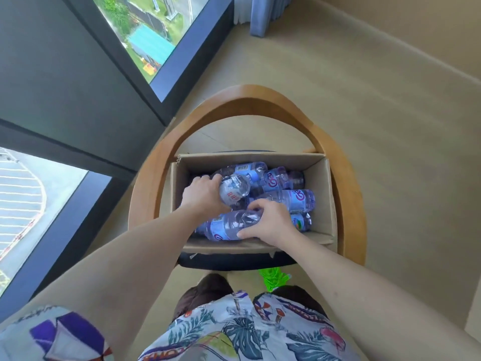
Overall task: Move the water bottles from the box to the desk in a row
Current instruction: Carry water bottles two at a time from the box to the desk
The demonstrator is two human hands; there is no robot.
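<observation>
Nearest the camera is the person's patterned shirt (pixel 234 332), printed with leaves and umbrellas, with both bare forearms reaching forward from it. Just past the shirt, a bright green object (pixel 273 278) lies on the pale floor (pixel 364 126), too partly hidden to identify.

Beyond that stands a wooden chair (pixel 351 204) with a curved frame and a dark seat, and an open cardboard box (pixel 326 194) sits on the seat. The box holds a loose pile of water bottles (pixel 291 199) lying on their sides, clear plastic with blue labels.

The right hand (pixel 268 221) is inside the box at its near side, its grip wrapped around the end of the near bottle (pixel 229 226), fingers over the top and thumb underneath. The left hand (pixel 201 192) is further in, on the left, its grip closed on a second bottle (pixel 234 190) that tilts up out of the pile.

Far left, large dark-framed windows (pixel 145 40) look down on ground outside; a blue curtain (pixel 268 14) hangs at the far end.
</observation>
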